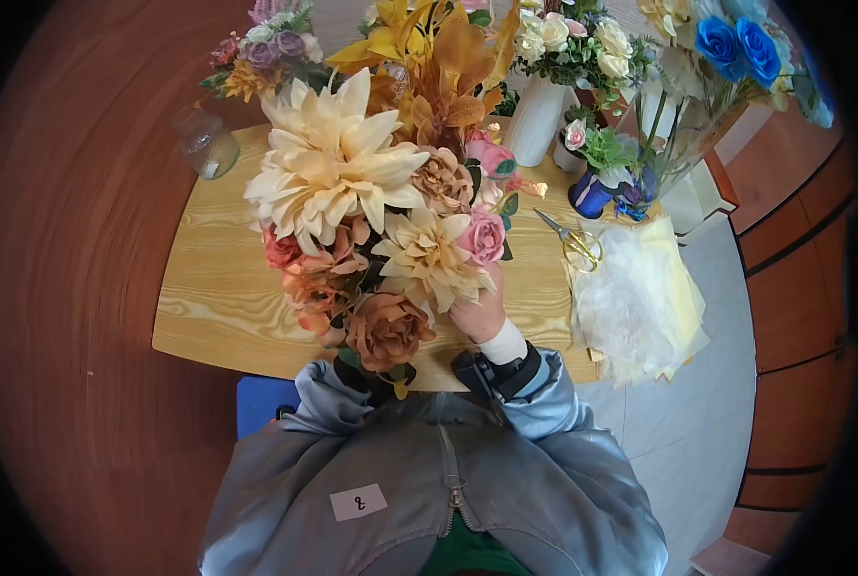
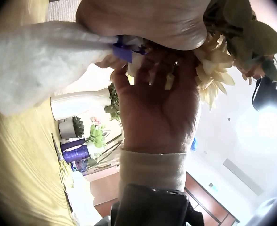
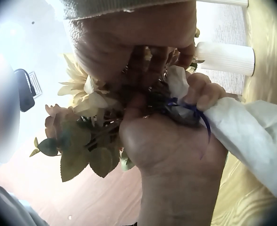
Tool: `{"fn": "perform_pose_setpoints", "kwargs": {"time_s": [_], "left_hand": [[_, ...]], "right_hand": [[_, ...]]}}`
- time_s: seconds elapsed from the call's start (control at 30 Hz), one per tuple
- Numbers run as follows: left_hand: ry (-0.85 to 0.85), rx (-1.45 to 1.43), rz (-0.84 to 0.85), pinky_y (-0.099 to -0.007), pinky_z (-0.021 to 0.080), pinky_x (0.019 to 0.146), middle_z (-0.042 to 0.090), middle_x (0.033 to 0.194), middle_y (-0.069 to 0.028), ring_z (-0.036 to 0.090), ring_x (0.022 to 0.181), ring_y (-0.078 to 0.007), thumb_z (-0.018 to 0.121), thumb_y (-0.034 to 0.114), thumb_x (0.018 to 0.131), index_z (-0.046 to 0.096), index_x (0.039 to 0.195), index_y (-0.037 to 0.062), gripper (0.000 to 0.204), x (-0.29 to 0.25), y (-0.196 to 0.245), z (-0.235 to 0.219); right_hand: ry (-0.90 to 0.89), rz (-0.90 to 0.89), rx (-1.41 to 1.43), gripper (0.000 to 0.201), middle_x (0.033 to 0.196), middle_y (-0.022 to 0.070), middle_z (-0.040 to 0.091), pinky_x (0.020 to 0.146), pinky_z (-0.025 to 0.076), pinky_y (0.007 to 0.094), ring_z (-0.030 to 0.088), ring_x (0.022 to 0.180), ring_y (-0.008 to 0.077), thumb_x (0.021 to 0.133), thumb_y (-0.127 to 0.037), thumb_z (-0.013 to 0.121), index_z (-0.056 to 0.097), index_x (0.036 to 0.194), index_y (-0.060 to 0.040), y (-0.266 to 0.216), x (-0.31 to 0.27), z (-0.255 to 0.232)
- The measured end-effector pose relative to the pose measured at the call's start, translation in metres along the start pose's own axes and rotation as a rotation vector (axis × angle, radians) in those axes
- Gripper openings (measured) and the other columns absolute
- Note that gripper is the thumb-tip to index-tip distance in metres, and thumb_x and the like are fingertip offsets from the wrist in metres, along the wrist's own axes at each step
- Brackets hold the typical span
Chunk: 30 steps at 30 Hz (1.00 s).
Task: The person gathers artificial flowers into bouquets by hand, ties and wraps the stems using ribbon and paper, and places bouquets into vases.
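Note:
Both hands hold a large bouquet of flowers (image 1: 390, 221), with cream, brown, pink and orange blooms above yellow leaves. White wrapping (image 2: 34, 61) covers its stems, with a purple ribbon (image 3: 202, 115) tied round them. The white-cuffed hand (image 1: 479, 317), at the right in the head view, has its fingers curled against the stems under the blooms. From the other side, the bare-wristed hand (image 3: 176, 136) grips the stems at the ribbon, its fingers wrapped over the white wrapping. Blooms hide that second hand in the head view.
Gold-handled scissors (image 1: 580, 248) lie right of the bouquet, next to white and yellow wrapping sheets (image 1: 640, 298). White vases (image 1: 539, 120), a blue ribbon roll (image 1: 590, 197) and blue roses (image 1: 736, 50) stand behind. A glass jar (image 1: 208, 149) is at the table's back left.

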<state>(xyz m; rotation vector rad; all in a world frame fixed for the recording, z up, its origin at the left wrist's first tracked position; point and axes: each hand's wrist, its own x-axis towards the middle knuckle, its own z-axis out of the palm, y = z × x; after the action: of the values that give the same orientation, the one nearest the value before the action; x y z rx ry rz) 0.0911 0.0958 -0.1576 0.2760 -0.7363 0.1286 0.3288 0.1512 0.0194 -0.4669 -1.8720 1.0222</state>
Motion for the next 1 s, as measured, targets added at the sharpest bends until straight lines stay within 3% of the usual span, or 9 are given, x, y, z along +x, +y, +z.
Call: {"fn": "perform_pose_setpoints", "kwargs": {"time_s": [0.27,0.33,0.57,0.67,0.73,0.87,0.93,0.97,1.0], "left_hand": [[0.138,0.255,-0.005,-0.0324,0.040,0.089,0.027,0.129,-0.0146,0.040,0.112,-0.0248,0.053,0.040,0.080,0.029,0.126,0.0058,0.062,-0.009,0.008,0.019],[0.177,0.330,-0.002,-0.0322,0.040,0.089,0.028,0.128,-0.0144,0.040,0.112,-0.0245,0.053,0.040,0.080,0.030,0.125,0.0058,0.061,-0.006,0.002,0.019],[0.322,0.571,0.017,-0.0316,0.041,0.087,0.031,0.125,-0.0134,0.041,0.109,-0.0237,0.053,0.038,0.080,0.033,0.122,0.0060,0.056,-0.013,-0.003,0.046],[0.395,0.692,0.047,-0.0313,0.041,0.087,0.032,0.123,-0.0131,0.042,0.108,-0.0233,0.052,0.038,0.080,0.034,0.120,0.0061,0.054,0.004,-0.011,0.038],[0.449,0.777,0.075,-0.0311,0.041,0.086,0.033,0.122,-0.0128,0.043,0.107,-0.0231,0.052,0.038,0.080,0.035,0.119,0.0062,0.053,0.017,-0.011,0.031],[0.557,0.948,0.130,-0.0307,0.041,0.085,0.035,0.120,-0.0123,0.043,0.106,-0.0226,0.052,0.037,0.080,0.037,0.118,0.0063,0.051,0.038,-0.008,0.026],[0.602,1.033,0.147,-0.0305,0.041,0.085,0.036,0.119,-0.0120,0.044,0.105,-0.0224,0.052,0.037,0.081,0.037,0.117,0.0064,0.049,0.047,0.006,0.030],[0.622,1.069,0.150,-0.0304,0.041,0.085,0.036,0.118,-0.0119,0.044,0.105,-0.0222,0.052,0.036,0.081,0.038,0.116,0.0064,0.049,0.042,0.001,0.038],[0.640,1.103,0.150,-0.0303,0.042,0.085,0.037,0.118,-0.0117,0.044,0.105,-0.0221,0.052,0.036,0.081,0.038,0.116,0.0064,0.048,0.047,0.005,0.036]], "right_hand": [[-0.003,-0.142,-0.163,0.028,0.093,0.0090,0.059,0.073,0.044,0.0281,0.056,0.083,0.0164,0.069,-0.002,0.060,0.057,0.096,-0.0022,-0.006,0.003,-0.010],[-0.027,0.035,0.042,0.029,0.093,0.0078,0.059,0.075,0.043,0.0277,0.056,0.085,0.0160,0.069,-0.001,0.060,0.056,0.097,-0.0017,-0.015,0.001,-0.012],[-0.022,0.147,0.093,0.031,0.088,0.0093,0.053,0.074,0.040,0.0264,0.052,0.082,0.0183,0.067,-0.001,0.061,0.054,0.097,-0.0004,0.010,-0.002,-0.026],[-0.097,0.191,0.138,0.033,0.084,0.0087,0.051,0.072,0.040,0.0261,0.050,0.079,0.0187,0.066,0.001,0.058,0.053,0.098,-0.0005,-0.002,0.000,-0.025],[-0.208,0.131,-0.031,0.036,0.090,0.0115,0.052,0.075,0.040,0.0288,0.051,0.085,0.0230,0.065,0.001,0.058,0.052,0.101,-0.0008,-0.004,0.002,-0.021],[-0.295,0.206,0.139,0.037,0.099,0.0152,0.053,0.079,0.040,0.0332,0.051,0.091,0.0285,0.066,-0.003,0.059,0.052,0.103,-0.0021,0.010,-0.002,-0.001],[-0.358,-0.082,-0.222,0.034,0.100,0.0102,0.054,0.087,0.037,0.0318,0.050,0.097,0.0238,0.072,-0.020,0.059,0.054,0.103,-0.0057,0.010,0.001,0.009],[-0.543,0.025,-0.244,0.033,0.107,0.0083,0.052,0.089,0.037,0.0317,0.048,0.101,0.0233,0.076,-0.024,0.052,0.053,0.105,-0.0078,0.008,0.001,0.010],[-0.540,0.021,-0.247,0.033,0.107,0.0083,0.052,0.089,0.037,0.0317,0.048,0.101,0.0233,0.076,-0.024,0.052,0.053,0.105,-0.0078,0.008,0.002,0.013]]}}
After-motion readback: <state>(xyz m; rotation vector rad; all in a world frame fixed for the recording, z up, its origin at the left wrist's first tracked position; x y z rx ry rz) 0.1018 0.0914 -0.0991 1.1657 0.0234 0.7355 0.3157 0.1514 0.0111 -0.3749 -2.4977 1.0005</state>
